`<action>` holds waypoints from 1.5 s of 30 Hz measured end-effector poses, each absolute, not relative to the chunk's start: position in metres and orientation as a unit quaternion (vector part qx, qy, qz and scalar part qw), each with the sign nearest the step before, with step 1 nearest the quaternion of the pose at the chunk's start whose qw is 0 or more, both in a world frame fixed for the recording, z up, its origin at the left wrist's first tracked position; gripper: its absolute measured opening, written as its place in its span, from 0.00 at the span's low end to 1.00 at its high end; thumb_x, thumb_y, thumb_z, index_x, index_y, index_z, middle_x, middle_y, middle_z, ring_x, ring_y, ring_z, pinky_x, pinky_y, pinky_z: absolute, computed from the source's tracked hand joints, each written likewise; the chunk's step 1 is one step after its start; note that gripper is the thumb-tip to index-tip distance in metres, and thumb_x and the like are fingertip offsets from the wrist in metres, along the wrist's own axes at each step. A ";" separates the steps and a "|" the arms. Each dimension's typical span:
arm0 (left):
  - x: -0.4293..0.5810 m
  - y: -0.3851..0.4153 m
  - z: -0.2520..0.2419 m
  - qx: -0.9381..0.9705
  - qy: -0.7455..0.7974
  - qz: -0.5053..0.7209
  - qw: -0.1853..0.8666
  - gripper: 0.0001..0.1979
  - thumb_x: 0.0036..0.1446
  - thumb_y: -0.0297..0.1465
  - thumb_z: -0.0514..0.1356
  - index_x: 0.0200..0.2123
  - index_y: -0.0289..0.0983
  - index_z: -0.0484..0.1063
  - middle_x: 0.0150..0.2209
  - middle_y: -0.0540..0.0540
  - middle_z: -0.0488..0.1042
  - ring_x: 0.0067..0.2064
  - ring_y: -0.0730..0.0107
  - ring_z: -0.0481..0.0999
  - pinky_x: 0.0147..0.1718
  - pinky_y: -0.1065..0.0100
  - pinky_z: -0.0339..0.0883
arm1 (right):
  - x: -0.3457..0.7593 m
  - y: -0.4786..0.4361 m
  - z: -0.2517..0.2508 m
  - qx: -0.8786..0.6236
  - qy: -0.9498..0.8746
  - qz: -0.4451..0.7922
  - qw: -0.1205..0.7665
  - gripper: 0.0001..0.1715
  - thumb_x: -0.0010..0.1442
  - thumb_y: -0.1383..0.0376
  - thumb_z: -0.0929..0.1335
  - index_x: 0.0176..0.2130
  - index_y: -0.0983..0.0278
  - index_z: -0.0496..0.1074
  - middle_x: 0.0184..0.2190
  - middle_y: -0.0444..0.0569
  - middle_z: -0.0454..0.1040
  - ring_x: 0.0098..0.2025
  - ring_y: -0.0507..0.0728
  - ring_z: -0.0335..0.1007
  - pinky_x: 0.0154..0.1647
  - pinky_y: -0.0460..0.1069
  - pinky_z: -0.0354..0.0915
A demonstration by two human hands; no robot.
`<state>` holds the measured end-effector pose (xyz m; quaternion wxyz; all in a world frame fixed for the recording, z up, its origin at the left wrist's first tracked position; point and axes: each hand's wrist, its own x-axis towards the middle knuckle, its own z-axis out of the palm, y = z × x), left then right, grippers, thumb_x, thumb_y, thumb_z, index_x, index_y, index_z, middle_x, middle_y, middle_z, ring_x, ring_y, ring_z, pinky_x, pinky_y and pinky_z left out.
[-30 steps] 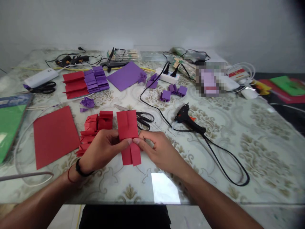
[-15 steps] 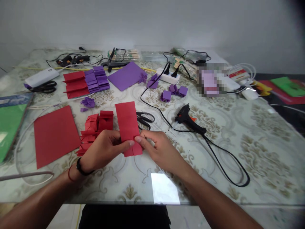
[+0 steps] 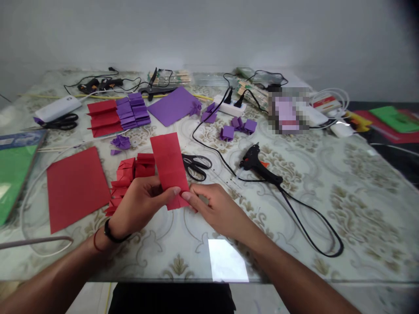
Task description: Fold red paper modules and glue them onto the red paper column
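A red paper strip (image 3: 168,159) with crease lines is held upright and slightly tilted over the table. My left hand (image 3: 142,198) pinches its lower left part, thumb in front and fingers behind. My right hand (image 3: 209,203) grips the lower right edge between thumb and fingers. Behind the strip lie black-handled scissors (image 3: 198,165), their blades hidden by the paper. Folded red paper pieces (image 3: 126,170) sit just beyond my left hand, partly covered by it. A flat red sheet (image 3: 77,187) rests farther left.
A black glue gun (image 3: 260,165) lies to the right, its cord looping toward the front. Folded purple pieces (image 3: 227,133), a purple sheet (image 3: 175,106) and a white power strip (image 3: 229,106) are farther back. At left are a green pack (image 3: 15,174) and a white power bank (image 3: 58,109).
The red strip has shifted a little left and up and leans more to the left, both hands still on it. More of the scissors shows beside it.
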<state>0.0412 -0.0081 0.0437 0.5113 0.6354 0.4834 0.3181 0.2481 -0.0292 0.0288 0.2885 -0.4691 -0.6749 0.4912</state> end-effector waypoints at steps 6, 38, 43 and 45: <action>0.036 -0.005 0.039 0.563 0.494 0.362 0.555 0.14 0.61 0.41 0.70 0.33 0.35 0.82 0.28 0.48 0.80 0.27 0.69 0.74 0.25 0.72 0.67 | 0.248 -0.031 0.030 -0.458 -0.702 0.463 0.288 0.25 0.75 0.57 0.64 0.27 0.61 0.59 0.22 0.38 0.60 0.26 0.50 0.56 0.30 0.48 0.53; 0.044 -0.013 0.039 0.595 0.390 0.321 0.625 0.13 0.67 0.38 0.66 0.45 0.36 0.85 0.41 0.43 0.86 0.41 0.61 0.83 0.43 0.64 0.77 | 0.252 -0.030 0.035 -0.437 -0.656 0.503 0.356 0.25 0.73 0.57 0.65 0.25 0.62 0.62 0.23 0.40 0.63 0.27 0.51 0.59 0.31 0.48 0.56; 0.043 -0.015 0.039 0.595 0.410 0.321 0.612 0.15 0.66 0.41 0.67 0.46 0.35 0.85 0.39 0.43 0.86 0.39 0.61 0.82 0.37 0.66 0.77 | 0.250 -0.032 0.034 -0.452 -0.652 0.492 0.360 0.24 0.73 0.57 0.65 0.26 0.62 0.63 0.24 0.40 0.62 0.27 0.51 0.57 0.29 0.48 0.54; 0.043 -0.015 0.040 0.595 0.407 0.311 0.620 0.15 0.65 0.41 0.67 0.45 0.35 0.85 0.38 0.43 0.85 0.38 0.61 0.82 0.36 0.66 0.77 | 0.250 -0.032 0.034 -0.450 -0.649 0.487 0.374 0.25 0.73 0.56 0.65 0.26 0.62 0.63 0.23 0.40 0.62 0.27 0.51 0.56 0.29 0.48 0.53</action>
